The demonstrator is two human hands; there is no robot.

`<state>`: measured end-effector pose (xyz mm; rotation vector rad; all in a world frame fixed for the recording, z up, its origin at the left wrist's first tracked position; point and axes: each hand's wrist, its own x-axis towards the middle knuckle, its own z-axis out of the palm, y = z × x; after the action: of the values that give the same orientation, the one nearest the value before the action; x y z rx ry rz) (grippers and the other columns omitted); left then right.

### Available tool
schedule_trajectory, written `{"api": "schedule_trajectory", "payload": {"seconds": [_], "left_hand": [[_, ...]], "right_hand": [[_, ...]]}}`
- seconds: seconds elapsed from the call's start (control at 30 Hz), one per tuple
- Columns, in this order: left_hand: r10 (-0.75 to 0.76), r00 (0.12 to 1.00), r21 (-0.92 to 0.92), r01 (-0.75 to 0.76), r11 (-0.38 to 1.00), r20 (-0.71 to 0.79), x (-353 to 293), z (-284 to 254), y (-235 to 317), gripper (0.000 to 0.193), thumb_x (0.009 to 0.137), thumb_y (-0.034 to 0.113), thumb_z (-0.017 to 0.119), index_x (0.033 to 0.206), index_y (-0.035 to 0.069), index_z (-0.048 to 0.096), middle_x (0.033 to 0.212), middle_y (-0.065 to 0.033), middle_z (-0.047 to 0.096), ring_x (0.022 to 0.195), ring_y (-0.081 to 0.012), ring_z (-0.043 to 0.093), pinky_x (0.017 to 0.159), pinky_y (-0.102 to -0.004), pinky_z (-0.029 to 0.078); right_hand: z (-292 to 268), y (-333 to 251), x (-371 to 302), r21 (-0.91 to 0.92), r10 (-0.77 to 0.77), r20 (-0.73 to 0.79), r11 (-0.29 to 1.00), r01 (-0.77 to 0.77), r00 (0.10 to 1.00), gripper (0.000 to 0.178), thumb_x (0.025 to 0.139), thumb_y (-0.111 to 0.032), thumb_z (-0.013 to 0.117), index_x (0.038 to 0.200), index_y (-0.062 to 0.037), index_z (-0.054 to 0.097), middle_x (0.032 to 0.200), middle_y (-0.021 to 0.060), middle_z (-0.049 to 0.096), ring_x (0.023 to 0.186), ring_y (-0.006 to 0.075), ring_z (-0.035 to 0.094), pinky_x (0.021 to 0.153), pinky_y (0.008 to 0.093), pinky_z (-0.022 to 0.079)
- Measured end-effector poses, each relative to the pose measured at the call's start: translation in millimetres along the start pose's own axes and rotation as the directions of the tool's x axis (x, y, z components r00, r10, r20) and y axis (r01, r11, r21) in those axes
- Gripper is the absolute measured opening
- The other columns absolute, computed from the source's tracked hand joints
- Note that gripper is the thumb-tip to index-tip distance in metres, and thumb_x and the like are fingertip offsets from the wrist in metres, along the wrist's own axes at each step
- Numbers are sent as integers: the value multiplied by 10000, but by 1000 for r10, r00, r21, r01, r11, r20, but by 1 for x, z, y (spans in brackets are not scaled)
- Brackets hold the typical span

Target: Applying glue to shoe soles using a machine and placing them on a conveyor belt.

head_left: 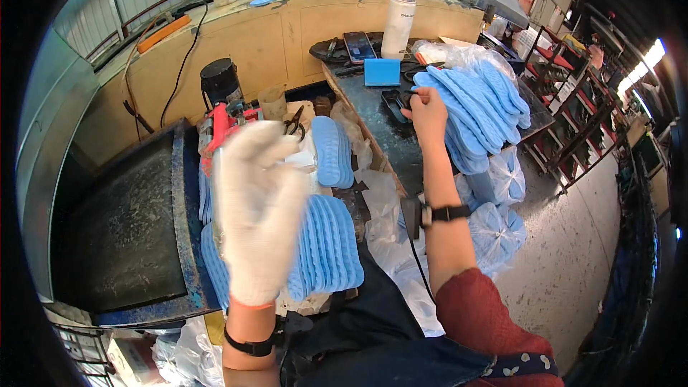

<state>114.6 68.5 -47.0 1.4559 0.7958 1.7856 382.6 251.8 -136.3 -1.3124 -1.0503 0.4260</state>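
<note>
My left hand (256,201), in a white knit glove, is raised in front of me with fingers loosely apart and nothing in it. Below and behind it lies a row of light blue shoe insoles (330,244) stacked edge to edge. My bare right hand (428,110) reaches out over the dark bench, fingers closed, touching the near edge of a fanned pile of blue insoles (480,111); whether it pinches one is hard to tell. Two more blue insoles (331,150) lie between the hands.
A dark flat plate (122,222) sits at my left beside a red and black machine (221,111). On the bench stand a white bottle (398,25), a phone (358,46), a blue block (382,72) and scissors (294,123). Bags of insoles (498,226) lie right.
</note>
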Motion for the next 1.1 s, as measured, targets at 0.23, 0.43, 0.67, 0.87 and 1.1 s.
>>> {"api": "schedule_trajectory", "payload": {"seconds": [0.23,0.43,0.67,0.87,1.1], "left_hand": [[-60,992,-593,-20,805,-115,18,-79,11,303,964,120,501,1203,-66,509,1185,-185,575,1040,-258,596,848,-337,530],[-220,947,-755,-34,655,-234,28,-100,12,196,920,97,575,1058,-39,546,985,-153,617,884,-261,618,728,-310,545],[-366,850,-719,-20,695,-378,-36,-106,-6,141,916,86,513,1035,26,557,918,-85,620,817,-189,616,737,-322,518],[-673,637,-561,421,713,-377,-153,-89,-21,125,907,14,471,1001,26,552,905,-81,611,760,-132,595,689,-264,490],[-598,614,-522,328,787,-516,-160,-127,-67,139,910,21,478,1023,22,559,903,-54,599,746,-133,585,692,-264,487]], "right_hand": [[33,26,29,-836,27,7,548,-9,1000,291,780,-331,620,988,-134,674,1039,155,679,995,368,641,866,467,497],[11,-35,-19,-573,-398,208,691,441,893,341,848,-251,662,1108,-43,591,1038,134,622,869,280,623,749,381,502],[3,-123,-301,654,-619,743,590,473,-255,516,814,-172,615,1316,-138,500,1232,156,516,1008,304,625,756,370,565],[-10,-107,-356,714,-482,604,681,163,-635,504,813,-100,532,1308,-55,452,1149,227,519,772,291,659,609,348,567],[4,-103,-382,718,-482,630,660,221,-609,420,795,-97,564,1192,29,508,1030,248,575,730,302,666,600,350,569]]}}
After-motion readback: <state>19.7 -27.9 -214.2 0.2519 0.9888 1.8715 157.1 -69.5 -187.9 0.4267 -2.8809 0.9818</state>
